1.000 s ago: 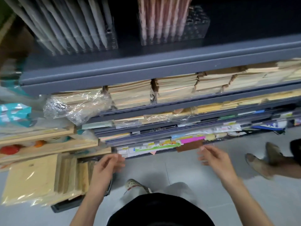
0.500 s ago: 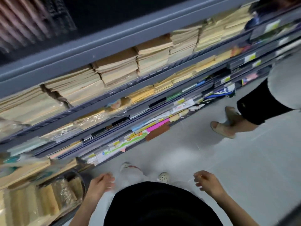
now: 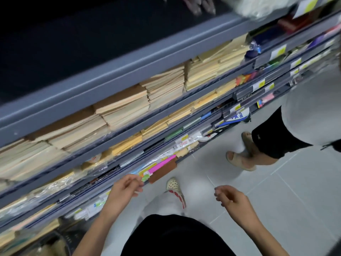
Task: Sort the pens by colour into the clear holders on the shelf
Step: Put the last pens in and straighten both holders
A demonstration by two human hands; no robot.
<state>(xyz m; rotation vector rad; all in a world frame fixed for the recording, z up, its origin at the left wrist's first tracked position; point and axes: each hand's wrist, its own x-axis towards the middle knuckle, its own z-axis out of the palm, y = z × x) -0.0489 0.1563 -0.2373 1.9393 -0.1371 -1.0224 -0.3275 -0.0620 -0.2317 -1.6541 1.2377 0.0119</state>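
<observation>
I look down along a grey shelf unit (image 3: 118,74). My left hand (image 3: 123,191) hovers low in front of the bottom shelves, fingers loosely curled and holding nothing. My right hand (image 3: 232,198) hangs over the floor tiles, fingers also loosely curled and empty. At the top edge a few blurred pens (image 3: 199,4) stick out over the dark top shelf. The clear holders are out of the picture.
Stacks of tan envelopes (image 3: 140,100) fill the middle shelves. Coloured paper packs (image 3: 162,165) lie on the lowest ones. Another person's legs and sandals (image 3: 247,154) stand close at the right on the grey tiled floor (image 3: 276,200). My own shoe (image 3: 173,185) shows between my hands.
My view has swung right along the shelf, so the pen holders left the picture. Both hands dropped low, then rose a little; the other person came closer into view.
</observation>
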